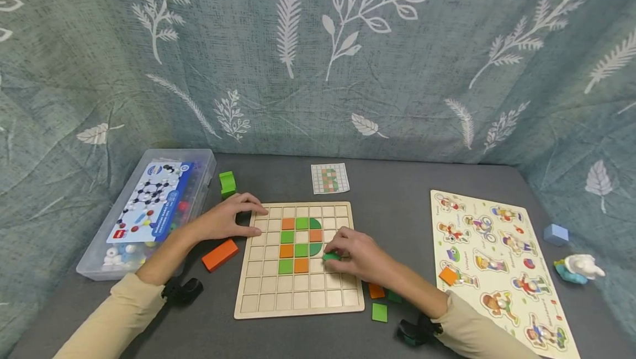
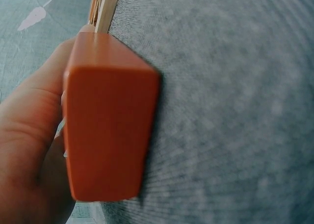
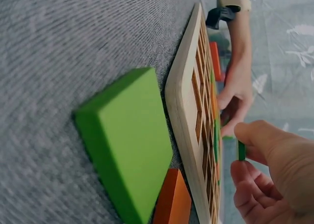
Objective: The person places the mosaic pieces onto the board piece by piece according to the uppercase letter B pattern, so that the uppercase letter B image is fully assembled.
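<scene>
pinching a small green piece (image 1: 330, 257) over the wooden grid board (image 1: 298, 298), the right hand (image 1: 360, 257) hovers mid-board; the left hand (image 1: 226, 220), fingers relaxed, rests on the board's left edge on the table (image 1: 397, 221).

both hands (image 1: 233, 218) low, fingers curled

Head cam: we look fwd and down from above the near edge of the grey surface (image 1: 397, 204), mid-distance, facing the leaf-print curtain (image 1: 318, 55); whole grid board (image 1: 299, 258) in frame.
Left wrist cam: we sit very low, v. close, behind an orange block (image 2: 110, 121); board edge (image 2: 105, 10) just beyond, view tipped sideways.
Right wrist cam: also low and close, tipped sideways, looking along the board's edge (image 3: 182, 116) past a green tile (image 3: 125, 140).
Shared: all three catch the board and surface; head + left wrist share the orange block (image 1: 220, 254).
</scene>
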Demonstrator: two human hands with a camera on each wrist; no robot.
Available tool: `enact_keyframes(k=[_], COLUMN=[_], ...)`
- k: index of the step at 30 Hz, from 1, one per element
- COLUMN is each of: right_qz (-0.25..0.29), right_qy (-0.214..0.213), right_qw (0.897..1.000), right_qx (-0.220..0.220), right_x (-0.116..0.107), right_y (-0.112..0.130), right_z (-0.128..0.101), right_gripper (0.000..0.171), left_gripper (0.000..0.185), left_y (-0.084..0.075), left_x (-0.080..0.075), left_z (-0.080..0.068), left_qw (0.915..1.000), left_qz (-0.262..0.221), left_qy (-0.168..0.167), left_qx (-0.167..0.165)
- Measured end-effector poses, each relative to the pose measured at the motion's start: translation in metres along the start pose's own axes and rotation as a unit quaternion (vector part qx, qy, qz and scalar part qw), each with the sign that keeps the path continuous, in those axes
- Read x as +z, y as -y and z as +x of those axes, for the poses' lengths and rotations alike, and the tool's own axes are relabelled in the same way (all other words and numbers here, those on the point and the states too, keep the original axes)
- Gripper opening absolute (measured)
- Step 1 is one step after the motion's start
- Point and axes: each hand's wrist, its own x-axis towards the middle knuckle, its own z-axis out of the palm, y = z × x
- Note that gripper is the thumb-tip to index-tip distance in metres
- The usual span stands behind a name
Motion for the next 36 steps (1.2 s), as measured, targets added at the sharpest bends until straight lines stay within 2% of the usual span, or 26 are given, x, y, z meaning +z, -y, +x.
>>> enact_keyframes(k=[12,19,22,26,31,36], right_qz=[0.014,0.021,0.013,0.018,0.049,0.045], right_qy=[0.006,0.040,0.038,0.030,0.038,0.027], right_qw=[1.000,0.999,0.999,0.999,0.996,0.997], right_qx=[-0.001,-0.001,-0.001,0.024,0.063,0.055], right_x=[0.002,0.008,0.010,0.012,0.015,0.019], right_y=[0.002,0.006,0.010,0.015,0.019,0.020], right_z=[0.003,0.008,0.011,0.015,0.015,0.014], right_gripper=[0.015,0.011,0.009,0.011,0.016,0.014], left_gripper=[0.039,0.039,0.039,0.039,0.040,0.040], left_y=[0.002,0.001,0.000,0.000,0.001,0.003], left_x=[0.001,0.001,0.001,0.002,0.002,0.003], left_z=[-0.001,-0.001,-0.001,-0.001,-0.001,0.000], left_qw=[1.0000,1.0000,1.0000,1.0000,1.0000,1.0000], left_qz=[0.001,0.001,0.002,0.003,-0.001,-0.003], left_qy=[-0.005,-0.002,-0.003,-0.005,-0.002,-0.001], left_qx=[0.001,0.000,-0.002,-0.001,-0.007,-0.008])
